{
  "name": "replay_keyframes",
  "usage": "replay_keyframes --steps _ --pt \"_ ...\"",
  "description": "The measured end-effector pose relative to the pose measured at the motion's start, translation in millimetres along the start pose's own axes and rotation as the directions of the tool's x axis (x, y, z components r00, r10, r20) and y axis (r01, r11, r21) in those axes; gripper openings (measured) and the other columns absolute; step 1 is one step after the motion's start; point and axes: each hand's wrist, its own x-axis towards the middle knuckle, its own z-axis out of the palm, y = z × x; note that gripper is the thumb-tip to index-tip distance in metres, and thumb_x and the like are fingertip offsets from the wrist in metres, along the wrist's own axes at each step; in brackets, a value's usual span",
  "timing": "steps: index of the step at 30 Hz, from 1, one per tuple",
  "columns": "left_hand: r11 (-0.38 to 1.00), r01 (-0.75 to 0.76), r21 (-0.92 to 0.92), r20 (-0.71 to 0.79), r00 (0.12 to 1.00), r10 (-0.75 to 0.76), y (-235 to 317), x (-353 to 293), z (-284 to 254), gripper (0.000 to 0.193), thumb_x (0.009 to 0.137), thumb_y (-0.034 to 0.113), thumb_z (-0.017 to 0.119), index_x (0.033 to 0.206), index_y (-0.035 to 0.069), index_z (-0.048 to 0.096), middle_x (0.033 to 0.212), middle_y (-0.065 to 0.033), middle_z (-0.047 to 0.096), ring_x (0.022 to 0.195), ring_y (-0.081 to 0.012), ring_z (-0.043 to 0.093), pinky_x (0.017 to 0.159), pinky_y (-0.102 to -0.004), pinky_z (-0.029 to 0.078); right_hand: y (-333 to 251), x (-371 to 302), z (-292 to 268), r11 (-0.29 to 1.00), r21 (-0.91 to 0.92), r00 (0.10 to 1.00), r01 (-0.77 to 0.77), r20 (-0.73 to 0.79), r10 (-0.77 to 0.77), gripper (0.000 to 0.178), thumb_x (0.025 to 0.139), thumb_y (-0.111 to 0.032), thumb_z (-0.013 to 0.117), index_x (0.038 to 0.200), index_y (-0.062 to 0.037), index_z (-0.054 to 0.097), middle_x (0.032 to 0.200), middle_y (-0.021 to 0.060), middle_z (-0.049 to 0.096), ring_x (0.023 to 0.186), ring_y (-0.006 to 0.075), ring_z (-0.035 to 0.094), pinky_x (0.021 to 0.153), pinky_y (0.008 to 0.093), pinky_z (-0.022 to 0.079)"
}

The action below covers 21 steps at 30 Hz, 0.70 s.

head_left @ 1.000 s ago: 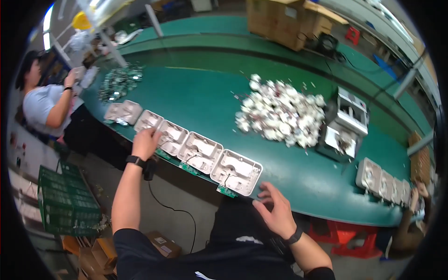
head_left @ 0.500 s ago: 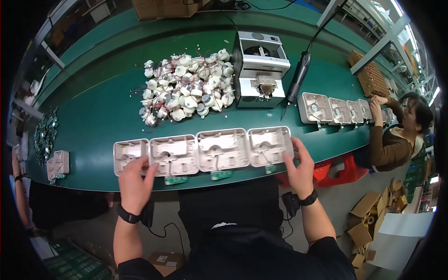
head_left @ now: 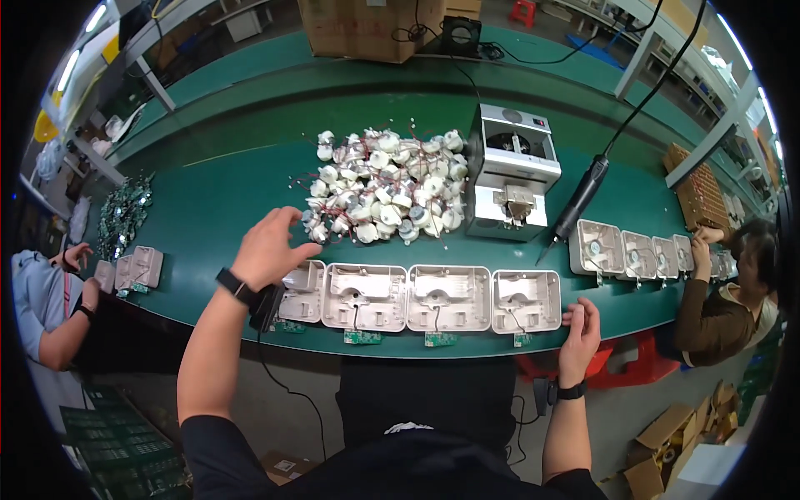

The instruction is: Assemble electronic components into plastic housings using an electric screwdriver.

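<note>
Four-sided white plastic housings stand side by side in a row along the bench's near edge, their open sides up. The rightmost housing (head_left: 546,319) is beside my right hand (head_left: 581,332), which is empty with its fingers loosely bent and apart. Small green circuit boards (head_left: 362,337) hang on wires at the front of the row. Over the leftmost housing (head_left: 302,308) my left hand (head_left: 273,246) is raised, thumb and fingers spread, with nothing in it. Its fingertips come close to a heap of small white motor-like parts (head_left: 387,187) with red wires.
Behind the row stands a grey-white machine (head_left: 512,175). An electric screwdriver (head_left: 587,196) hangs on a cable to its right. Co-workers sit at both ends, one near more housings (head_left: 596,247), another near a pile of circuit boards (head_left: 125,212). A cardboard box (head_left: 358,29) stands behind.
My left hand has left the row's left end and risen toward the heap. My right hand has let go of the rightmost housing and moved slightly away. The whole view has shifted.
</note>
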Motion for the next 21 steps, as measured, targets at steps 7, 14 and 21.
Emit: replay_keyframes --steps 7,14,21 --pt "0.997 0.032 0.076 0.143 0.989 -0.043 -24 58 33 0.057 0.074 0.033 0.080 0.116 0.002 0.056 0.115 -0.0229 0.063 0.112 -0.0381 0.061 0.096 -0.0433 0.050 8 -5 0 0.997 -0.058 0.997 0.054 -0.049 -0.057 0.023 0.104 -0.013 0.055 0.120 0.0028 0.060 0.099 0.0061 0.066 0.080 0.0099 0.059 0.075 0.0238 0.050" --pt "0.946 0.253 -0.202 0.214 0.954 -0.210 -39 75 7 0.043 0.081 0.029 0.072 0.113 0.004 0.058 0.106 -0.0164 0.065 0.103 -0.0271 0.066 0.079 -0.0368 0.055 9 -8 7 0.992 -0.083 0.993 0.093 -0.060 -0.098 0.020 0.103 -0.012 0.056 0.115 0.0024 0.061 0.094 0.0052 0.065 0.079 0.0094 0.059 0.074 0.0234 0.050" --pt "-0.024 0.294 -0.956 0.294 0.949 -0.113 -12 57 -60 0.023 0.092 0.021 0.063 0.110 0.007 0.059 0.101 -0.0067 0.062 0.077 -0.0161 0.062 0.055 -0.0224 0.050 7 -11 9 0.988 -0.122 0.990 0.099 -0.088 -0.110 0.018 0.103 -0.012 0.056 0.112 0.0028 0.062 0.091 0.0049 0.065 0.079 0.0095 0.060 0.072 0.0233 0.050"
